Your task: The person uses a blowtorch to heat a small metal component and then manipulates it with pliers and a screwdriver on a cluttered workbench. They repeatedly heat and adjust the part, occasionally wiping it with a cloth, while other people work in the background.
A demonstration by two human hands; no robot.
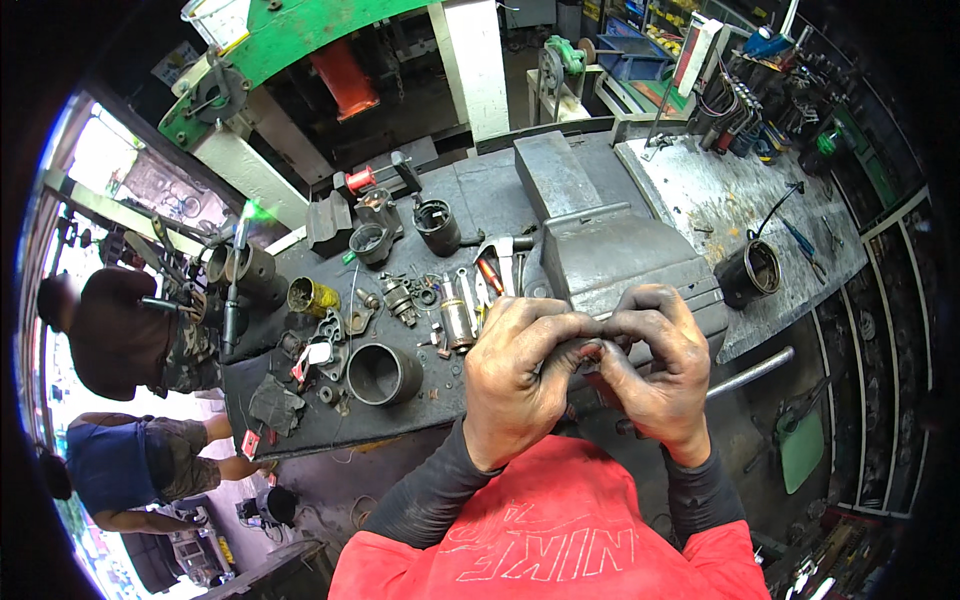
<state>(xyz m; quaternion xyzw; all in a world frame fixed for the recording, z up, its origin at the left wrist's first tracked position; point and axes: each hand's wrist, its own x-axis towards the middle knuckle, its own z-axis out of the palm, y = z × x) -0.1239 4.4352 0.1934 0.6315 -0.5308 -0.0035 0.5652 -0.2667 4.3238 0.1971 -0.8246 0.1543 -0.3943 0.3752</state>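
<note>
both hands (515, 375) pinch a small piece (590, 350) (mostly hidden) near the vise (622, 258).

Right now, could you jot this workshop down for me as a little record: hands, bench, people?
Left hand: fingers bent, fingertips beside the other hand's
Right hand: fingers bent, thumb pointing toward the left
Between fingertips: mostly hidden; cannot tell what
Beyond the hands: grey bench vise
Bench, left side: open metal cylinder, yellow can
Other people: two at left, one in a dark top, one in blue
</note>
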